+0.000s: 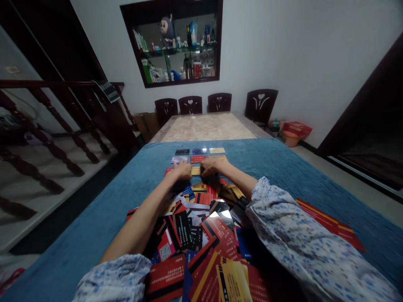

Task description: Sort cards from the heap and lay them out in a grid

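Two rows of printed plastic cards (198, 160) set out, a third partly covered

Left hand (182, 171) and right hand (210, 166), fingers curled, flank a yellow card (195, 171); whether either grips anything, I cannot tell. A jumbled card heap (197, 222) nearer the body on blue cloth (126, 188) is still unarranged

A blue cloth (270, 163) covers the near part of a marble-patterned table (201, 128), bearing a loose heap of printed cards (218, 230) and laid-out card rows (199, 151)

Both hands (182, 171) (210, 166) are at card rows (198, 159) beyond a jumbled card pile (220, 230) on blue cloth (277, 167).
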A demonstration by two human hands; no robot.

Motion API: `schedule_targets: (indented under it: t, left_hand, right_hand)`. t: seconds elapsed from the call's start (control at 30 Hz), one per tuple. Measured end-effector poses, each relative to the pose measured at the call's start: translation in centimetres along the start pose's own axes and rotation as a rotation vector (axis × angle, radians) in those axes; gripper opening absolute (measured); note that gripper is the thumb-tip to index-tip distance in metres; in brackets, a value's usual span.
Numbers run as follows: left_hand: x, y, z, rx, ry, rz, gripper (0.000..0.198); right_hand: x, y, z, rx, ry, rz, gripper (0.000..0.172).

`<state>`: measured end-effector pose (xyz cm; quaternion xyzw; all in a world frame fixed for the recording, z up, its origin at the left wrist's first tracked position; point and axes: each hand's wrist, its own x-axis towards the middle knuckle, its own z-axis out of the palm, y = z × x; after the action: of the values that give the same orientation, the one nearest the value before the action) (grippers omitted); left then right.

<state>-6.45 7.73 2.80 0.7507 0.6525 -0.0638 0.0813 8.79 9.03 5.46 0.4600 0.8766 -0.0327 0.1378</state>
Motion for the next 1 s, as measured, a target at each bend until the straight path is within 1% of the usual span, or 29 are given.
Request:
schedule_targets:
  t: [0.23,0.47,0.6,0.7,0.77,0.83,0.93,1.0]
  left_hand:
    - [-1.0,-0.2,0.1,0.102,0.043,0.009,0.043]
    - [-2.1,0.0,0.3,0.135,0.102,0.026,0.042]
    - [-2.7,-0.1,0.4,0.15,0.132,0.034,0.041]
    - [-3.4,0.3,0.3,0.16,0.166,0.063,0.036]
    - [-3.9,0.9,0.0,0.147,0.185,0.092,0.032]
    - [-4.4,1.8,-0.3,0.108,0.198,0.121,0.03]
    - [-5.0,3.8,-0.7,0.053,0.216,0.168,0.027]
    - [-5.2,5.3,-0.7,0.033,0.196,0.213,0.024]
  right_hand:
    - [-0.1,0.0,0.2,-0.044,0.036,-0.016,0.039]
    - [-1.0,0.8,0.6,-0.07,0.138,-0.024,0.047]
    - [-2.4,1.8,1.1,-0.048,0.236,-0.045,0.04]
    - [-3.9,2.3,1.5,-0.028,0.279,-0.029,0.028]
    - [-5.1,2.5,1.8,-0.01,0.305,0.013,0.023]
    - [-6.2,2.7,2.1,0.0,0.286,0.067,0.022]
    - [-7.5,3.1,2.9,0.007,0.259,0.12,0.02]
    - [-7.9,3.4,3.6,0.033,0.233,0.132,0.019]
